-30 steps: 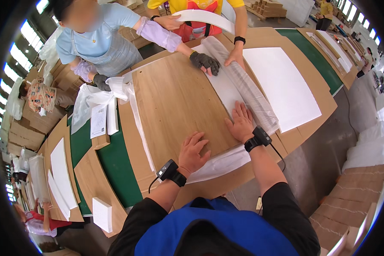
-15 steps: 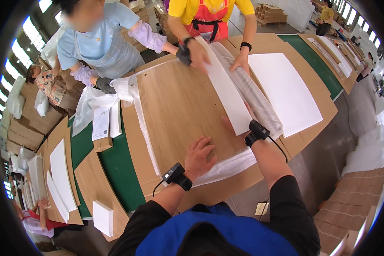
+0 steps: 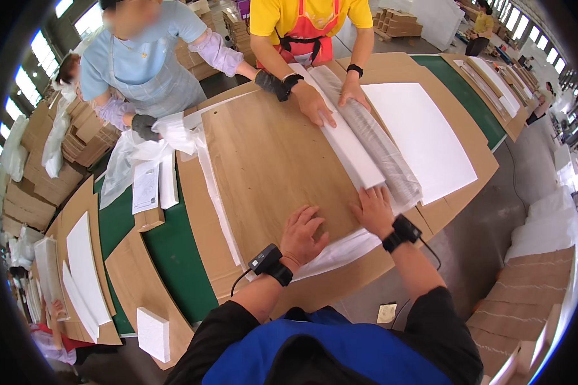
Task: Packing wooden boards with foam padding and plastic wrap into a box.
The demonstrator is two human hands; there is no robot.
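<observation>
A wood-grain panel (image 3: pixel 270 160) lies flat over white foam sheeting on an opened cardboard sheet. My left hand (image 3: pixel 302 237) rests on its near part, fingers spread, holding nothing. At the panel's near right corner is my right hand (image 3: pixel 374 212), fingers apart, their tips against the near end of a long white foam strip (image 3: pixel 359 160). The strip runs along the panel's right edge. Beside it lies a long bundle wrapped in clear film (image 3: pixel 382 141). Across from me, a co-worker in a red apron has one hand (image 3: pixel 313 104) on the strip and the other on the bundle.
A second co-worker's gloved hand (image 3: pixel 146 127) holds white foam wrap (image 3: pixel 176 133) at the far left corner. A white sheet (image 3: pixel 424 131) lies on the cardboard (image 3: pixel 478 138) at right. Left are a printed leaflet (image 3: pixel 146 186), another wood panel (image 3: pixel 144 276) and a white block (image 3: pixel 153 335).
The foam strip has settled from a raised slant to lie along the panel's right edge. My right hand has come from behind its near end into view; my left hand stays about still.
</observation>
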